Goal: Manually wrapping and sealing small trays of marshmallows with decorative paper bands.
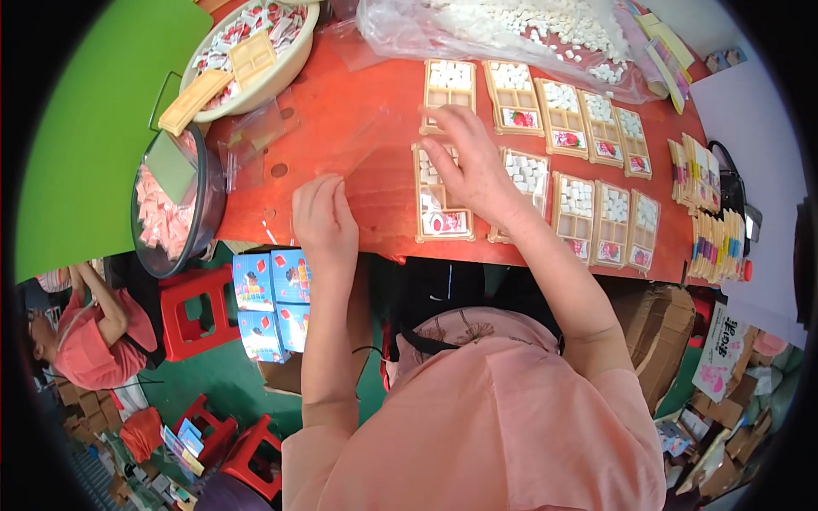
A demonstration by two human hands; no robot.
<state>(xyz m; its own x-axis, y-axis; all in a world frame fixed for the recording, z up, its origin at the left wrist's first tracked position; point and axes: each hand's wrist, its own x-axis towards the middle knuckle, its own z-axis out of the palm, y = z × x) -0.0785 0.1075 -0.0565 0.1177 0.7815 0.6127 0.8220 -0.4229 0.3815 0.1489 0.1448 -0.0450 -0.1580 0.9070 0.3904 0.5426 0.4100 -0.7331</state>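
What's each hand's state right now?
Left hand: fingers bunched; can't tell whether it holds anything.
Right hand: open, over the beige trays, nothing visibly held.

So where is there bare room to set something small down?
On the red table, between the left hand and the trays. Another patch lies between the basin and the trays' far row, though clear film seems to cross part of it. The right side is crowded with trays and stacks; the bag fills much of the far edge.

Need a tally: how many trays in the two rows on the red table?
10: five far-row trays and five near-row trays, side by side. The right hand partly hides some; none looks fully hidden.
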